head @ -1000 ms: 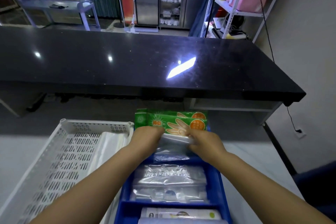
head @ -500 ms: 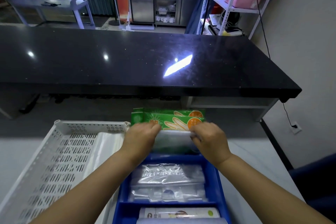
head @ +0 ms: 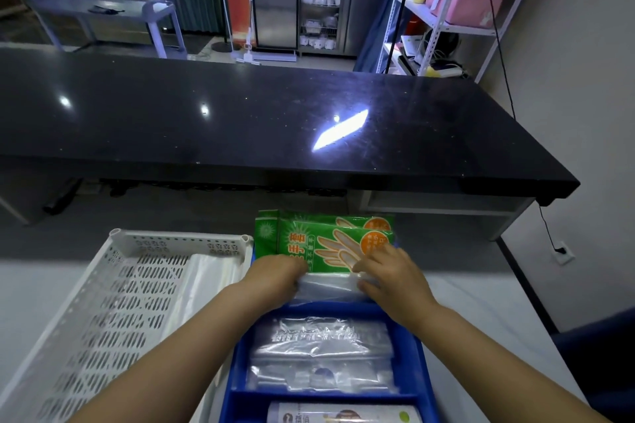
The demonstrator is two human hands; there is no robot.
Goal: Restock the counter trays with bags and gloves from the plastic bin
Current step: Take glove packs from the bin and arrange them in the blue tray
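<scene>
So both hands are on a clear plastic packet (head: pixel 328 287) at the far end of the blue tray (head: pixel 421 347). The packet lies with its long axis running left to right, across the tray, and it sits just in front of the green glove packs (head: pixel 319 240), which stand upright at the tray's far edge with their printed faces toward the camera. The left hand (head: pixel 275 276) pinches the packet's left end, fingers curled down over it, and the right hand (head: pixel 391 276) has the right end, fingers narrow and closed on the plastic, fingertips brushing the front glove pack.

Compared with a second ago, the packet is further away from the person: back then it was held over the middle of that compartment, now it's pushed right up against the green packs and the hands have moved forward with it.

The next compartment toward the near edge holds more clear bag packets (head: pixel 324 354), also lying crosswise. The nearest compartment has a white printed roll (head: pixel 343 415), only partly in view.

The white slotted basket (head: pixel 178 244) sits touching the tray's left side on the pale surface (head: pixel 481 302), with a sheet of clear plastic (head: pixel 206 278) along its right wall.
</scene>
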